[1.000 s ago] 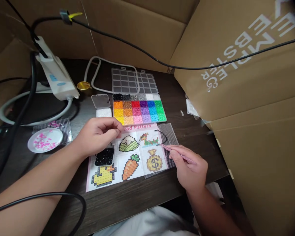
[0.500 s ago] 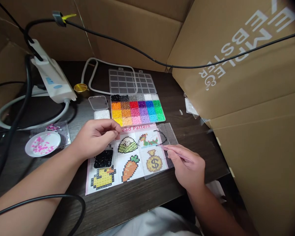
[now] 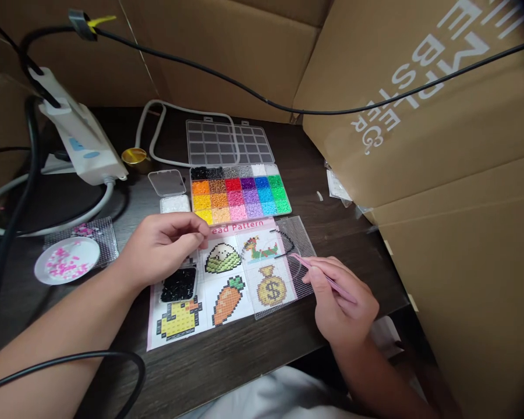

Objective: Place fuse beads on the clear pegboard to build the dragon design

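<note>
My right hand [image 3: 347, 299] is closed on pink tweezers [image 3: 338, 288], whose tips are over a clear pegboard [image 3: 304, 230]. A curved line of black beads [image 3: 291, 240] stands on the pegboard near the tips. The pegboard partly covers a printed bead pattern sheet [image 3: 248, 314] showing a carrot, a money bag and other designs. My left hand [image 3: 168, 247] is closed, thumb against curled fingers, over the sheet's upper left. Whatever it may hold is hidden. Just below it lies a small open box of black beads [image 3: 179, 284].
Behind the sheet sits an open compartment box of coloured beads [image 3: 240, 192]. A small box of white beads [image 3: 174, 203] is beside it. At left are a white dish of pink beads [image 3: 72, 276] and a power strip [image 3: 81, 139]. Black cable [image 3: 192, 63] crosses above; cardboard walls [image 3: 445, 244] enclose the desk.
My right hand has drawn the tweezers back to the right, away from the bead line. The left hand keeps its pose over the sheet. The whole view has shifted slightly.
</note>
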